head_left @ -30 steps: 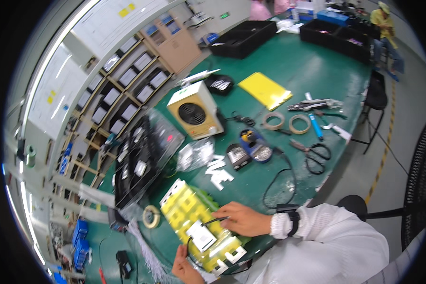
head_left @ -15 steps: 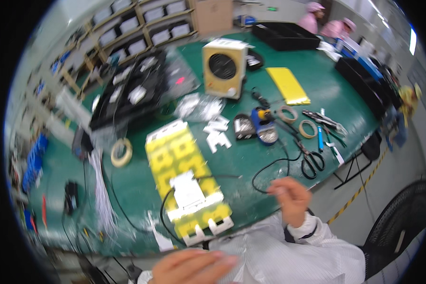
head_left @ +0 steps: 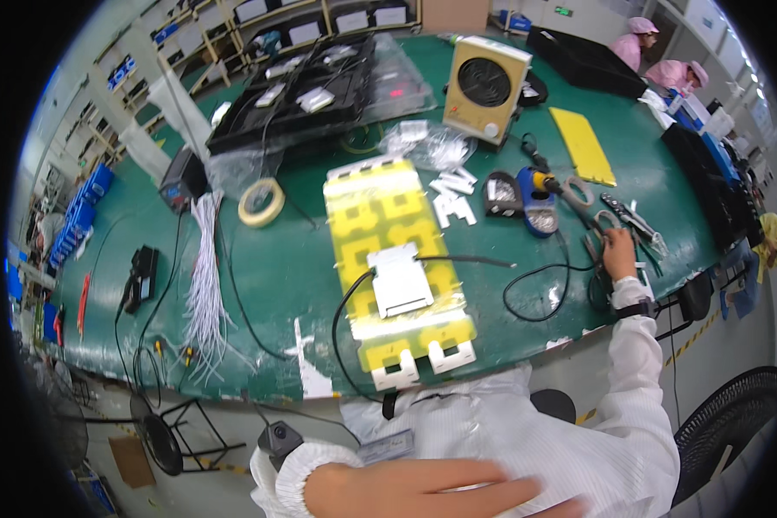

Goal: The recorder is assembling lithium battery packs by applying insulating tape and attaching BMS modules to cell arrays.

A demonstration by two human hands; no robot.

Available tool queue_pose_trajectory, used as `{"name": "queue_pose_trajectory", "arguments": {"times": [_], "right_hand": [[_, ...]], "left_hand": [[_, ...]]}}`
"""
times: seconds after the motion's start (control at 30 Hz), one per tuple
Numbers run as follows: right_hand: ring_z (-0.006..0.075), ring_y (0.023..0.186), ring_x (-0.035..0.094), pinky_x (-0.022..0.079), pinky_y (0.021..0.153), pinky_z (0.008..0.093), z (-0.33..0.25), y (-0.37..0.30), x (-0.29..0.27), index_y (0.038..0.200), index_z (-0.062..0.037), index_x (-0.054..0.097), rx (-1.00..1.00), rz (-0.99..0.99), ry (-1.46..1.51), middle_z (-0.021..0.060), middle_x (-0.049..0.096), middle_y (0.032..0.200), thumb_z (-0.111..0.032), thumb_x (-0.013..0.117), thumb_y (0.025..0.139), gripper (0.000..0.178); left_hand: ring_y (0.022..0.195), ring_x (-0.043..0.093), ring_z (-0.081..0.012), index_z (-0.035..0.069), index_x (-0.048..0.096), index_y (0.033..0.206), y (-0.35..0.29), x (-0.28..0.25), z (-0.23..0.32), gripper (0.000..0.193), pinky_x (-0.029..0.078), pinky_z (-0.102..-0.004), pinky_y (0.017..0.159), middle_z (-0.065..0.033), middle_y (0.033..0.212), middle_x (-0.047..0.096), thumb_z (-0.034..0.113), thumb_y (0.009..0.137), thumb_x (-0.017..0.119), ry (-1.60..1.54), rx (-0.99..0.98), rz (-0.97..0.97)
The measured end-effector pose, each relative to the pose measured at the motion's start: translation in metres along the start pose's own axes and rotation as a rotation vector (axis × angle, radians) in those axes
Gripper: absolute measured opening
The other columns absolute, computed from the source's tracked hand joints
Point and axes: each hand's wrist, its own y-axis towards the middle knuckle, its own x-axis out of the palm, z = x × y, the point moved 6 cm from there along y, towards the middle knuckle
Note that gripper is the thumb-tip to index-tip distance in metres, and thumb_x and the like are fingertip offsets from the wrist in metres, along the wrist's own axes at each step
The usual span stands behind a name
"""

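My left hand is held low in front of my body, palm down, its fingers stretched out and holding nothing. At the right of the table my right hand reaches in among the tools, fingers bent and close together; what they grip is hidden. Beside it lie a pair of scissors, partly covered, a tape roll and grey-handled pliers. A white flat device with black cables rests on a yellow panel in the middle of the table.
A fan-like box stands at the back. A soldering iron stand is right of centre. Black trays lie at the back left, a bundle of white ties and another tape roll at left. Two people in pink sit far right.
My right hand has moved right and away from me, from the table's front edge to the tools. My left hand has shifted right with fingers extended. The view has shifted too.
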Motion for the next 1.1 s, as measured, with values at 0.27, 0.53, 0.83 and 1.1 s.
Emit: {"name": "queue_pose_trajectory", "arguments": {"times": [0.27,0.53,0.83,1.1], "right_hand": [[0.0092,0.084,0.051,0.042,0.077,0.0259,-0.157,-0.056,-0.147,0.107,-0.001,0.061,-0.001,0.209,1.08,0.0017,0.059,0.095,-0.012,0.056,0.1,0.014],[0.0201,0.086,0.05,0.038,0.083,0.0336,-0.317,-0.114,-0.142,0.094,0.0005,0.055,-0.361,-0.877,1.688,0.0102,0.056,0.094,-0.028,0.048,0.098,0.029],[0.0155,0.081,0.059,0.049,0.072,0.0292,-0.343,-0.125,-0.173,0.112,-0.0006,0.06,-0.417,-0.264,1.442,0.0081,0.063,0.095,-0.009,0.066,0.09,0.024],[0.0288,0.073,0.064,0.051,0.063,0.0372,-0.387,-0.13,-0.202,0.102,-0.0051,0.065,-0.779,-0.086,1.09,0.0098,0.066,0.087,-0.008,0.084,0.073,0.035]], "left_hand": [[0.096,0.072,-0.0245,-0.005,0.062,0.124,-0.079,-0.007,-0.059,0.042,0.057,-0.0343,0.083,-0.0218,0.11,0.072,-0.009,0.083,0.064,-0.036,-0.631,0.543],[0.124,0.053,-0.026,-0.005,0.052,0.135,-0.059,0.034,-0.102,0.042,0.04,-0.0415,0.106,-0.0196,0.137,0.055,0.014,0.099,0.06,-0.34,-0.672,0.248],[0.089,0.069,-0.0218,0.0,0.07,0.104,-0.064,0.022,-0.082,0.015,0.042,-0.0481,0.106,-0.006,0.085,0.073,0.008,0.095,0.062,0.117,-0.609,0.315],[0.082,0.069,-0.0232,0.001,0.069,0.097,-0.07,0.018,-0.063,0.02,0.045,-0.0444,0.098,-0.0076,0.085,0.071,0.002,0.077,0.073,0.683,-0.519,0.346]]}}
